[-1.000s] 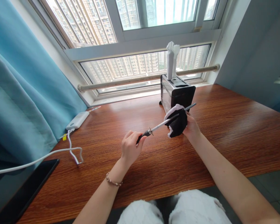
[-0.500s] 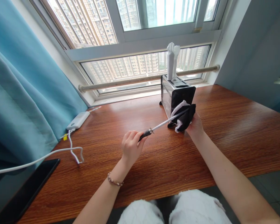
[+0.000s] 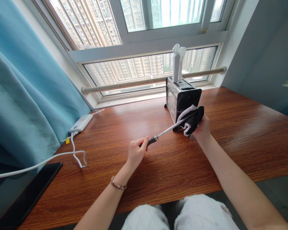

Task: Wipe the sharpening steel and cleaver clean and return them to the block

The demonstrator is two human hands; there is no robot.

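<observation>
My left hand (image 3: pixel 136 151) is closed around the black handle of a thin grey rod (image 3: pixel 169 129), which looks like a sharpening steel with a metal collar. The rod slants up to the right, and its far end is hidden in a black and white cloth (image 3: pixel 196 119). My right hand (image 3: pixel 202 128) grips that cloth from behind, around the rod. Just beyond the cloth stands a silver and black knife block (image 3: pixel 188 99). Two white-wrapped upright pieces (image 3: pixel 176 65) stick out of its top slots; what is under the wrapping cannot be seen.
The brown wooden table (image 3: pixel 105 188) reaches to the window. A white power bank (image 3: pixel 81 124) with a white cable (image 3: pixel 50 157) lies at the left, near a dark flat screen (image 3: pixel 26 201). A blue curtain (image 3: pixel 31 80) hangs there. A metal rail (image 3: pixel 134 84) crosses the window.
The cloth and my right hand have shifted slightly right along the rod. My left hand has turned a little on the handle, its thumb now more raised, and moved slightly right.
</observation>
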